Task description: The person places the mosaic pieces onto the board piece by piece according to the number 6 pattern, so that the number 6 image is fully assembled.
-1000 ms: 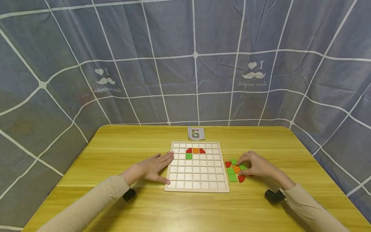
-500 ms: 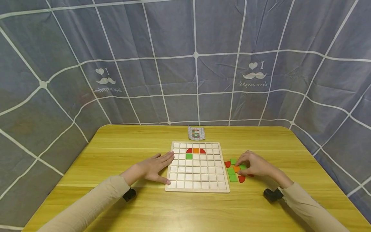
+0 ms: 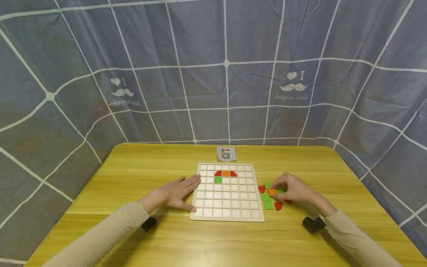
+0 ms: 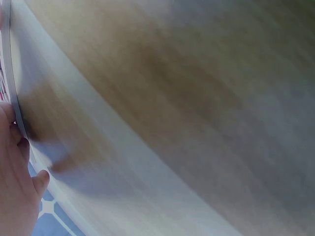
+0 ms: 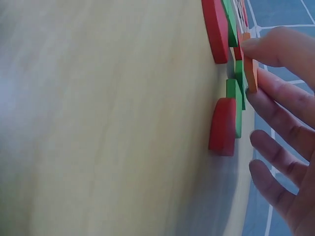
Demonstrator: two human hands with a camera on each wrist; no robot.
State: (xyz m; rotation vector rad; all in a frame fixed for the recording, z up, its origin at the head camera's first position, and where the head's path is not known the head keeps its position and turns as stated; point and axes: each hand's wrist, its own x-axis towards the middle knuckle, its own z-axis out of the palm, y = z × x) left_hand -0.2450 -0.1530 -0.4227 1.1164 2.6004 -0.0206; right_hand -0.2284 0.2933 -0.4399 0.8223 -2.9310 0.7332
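Observation:
A pale wooden grid board [image 3: 230,203] lies on the table. Its upper cells hold two red quarter-round tiles with an orange square tile [image 3: 225,173] between them, plus a green square tile [image 3: 218,180] below the left one. My left hand [image 3: 178,191] rests with spread fingers on the board's left edge. Right of the board, my right hand [image 3: 293,189] pinches another orange square tile [image 5: 250,66] between thumb and fingers, raised a little above the loose pile. Around it lie green tiles [image 3: 268,205] and red quarter-round tiles [image 5: 223,127], some partly covered by the hand.
A small printed card [image 3: 226,153] with a coloured grid pattern lies behind the board. A grey curtain [image 3: 207,89] with white lines hangs around the back and sides of the wooden table [image 3: 213,241].
My right hand has taken hold of the orange tile and raised it slightly from the pile. The left hand stays on the board's edge.

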